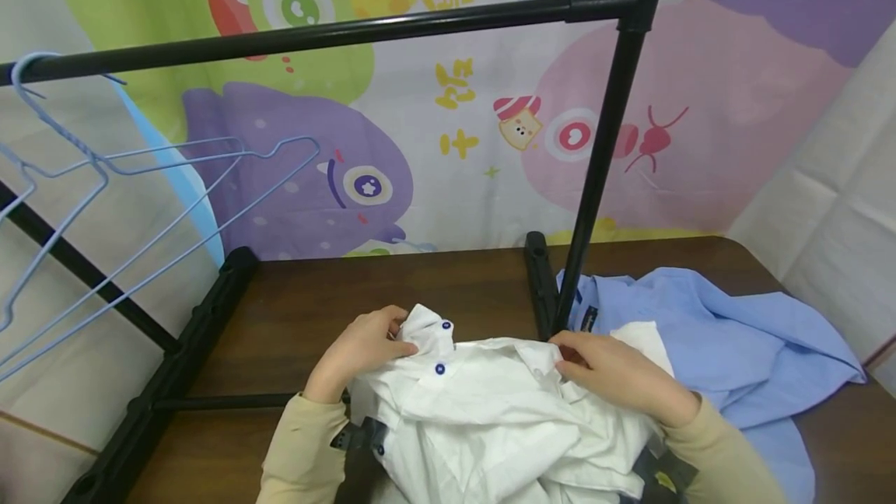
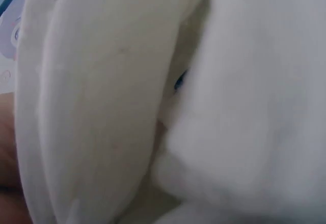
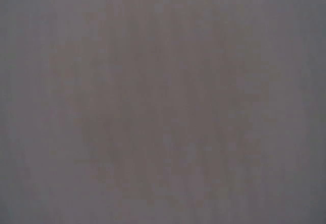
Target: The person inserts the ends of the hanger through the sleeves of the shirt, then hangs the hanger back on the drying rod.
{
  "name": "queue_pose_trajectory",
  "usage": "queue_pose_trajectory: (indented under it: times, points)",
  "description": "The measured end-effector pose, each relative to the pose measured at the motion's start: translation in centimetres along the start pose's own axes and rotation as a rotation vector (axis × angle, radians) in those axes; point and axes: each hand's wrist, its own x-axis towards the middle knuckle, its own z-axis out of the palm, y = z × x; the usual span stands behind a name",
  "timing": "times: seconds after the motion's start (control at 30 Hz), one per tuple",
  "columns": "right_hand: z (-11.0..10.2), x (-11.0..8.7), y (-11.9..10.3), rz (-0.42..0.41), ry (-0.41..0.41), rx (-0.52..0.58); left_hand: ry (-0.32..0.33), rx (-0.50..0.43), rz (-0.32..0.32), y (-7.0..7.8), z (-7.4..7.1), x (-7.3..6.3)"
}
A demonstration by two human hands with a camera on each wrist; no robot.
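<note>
A white shirt (image 1: 483,403) with dark blue buttons is held up in front of me, its lower part running out of the head view. At its left edge, by the collar with two buttons, my left hand (image 1: 365,348) pinches the fabric between thumb and fingers. The right hand (image 1: 616,368) grips the shirt's upper right side. White cloth (image 2: 102,102) fills the left wrist view up close, with part of a blue button between the folds. The right wrist view is dark and blurred, covered by something too near to make out.
A light blue shirt (image 1: 707,341) lies crumpled on the brown table (image 1: 308,309) at the right. A black rack with a crossbar (image 1: 392,31) stands over the table. Several blue wire hangers (image 1: 161,162) hang on its left part. A cartoon-print curtain (image 1: 448,177) backs the table.
</note>
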Motion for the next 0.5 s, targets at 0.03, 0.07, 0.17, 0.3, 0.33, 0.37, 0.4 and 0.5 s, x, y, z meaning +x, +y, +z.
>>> queue_pose_trajectory:
  times: [0.03, 0.07, 0.17, 0.3, 0.33, 0.37, 0.4, 0.5]
  points:
    - [0.02, 0.02, 0.0, -0.006, 0.011, 0.001, 0.015, 0.002, 0.012, -0.02, 0.01, 0.01]
    - [0.04, 0.03, -0.03, -0.011, 0.025, 0.001, 0.03, 0.007, 0.022, -0.01, 0.01, 0.01]
    - [0.12, 0.1, -0.09, -0.011, 0.069, 0.006, 0.071, 0.008, 0.039, 0.04, -0.03, -0.02]
    - [0.11, 0.14, -0.19, -0.005, 0.118, 0.024, 0.129, -0.006, 0.047, 0.09, -0.11, 0.01]
    - [0.08, 0.13, -0.22, -0.002, 0.128, 0.028, 0.149, -0.01, 0.051, 0.11, -0.15, 0.0]
    - [0.05, 0.11, -0.27, 0.002, 0.137, 0.033, 0.17, -0.009, 0.059, 0.14, -0.2, -0.04]
    - [0.0, 0.08, -0.33, 0.006, 0.147, 0.039, 0.192, -0.01, 0.063, 0.14, -0.22, -0.01]
    - [-0.19, -0.09, -0.53, 0.018, 0.176, 0.049, 0.253, -0.013, 0.082, 0.24, -0.41, -0.09]
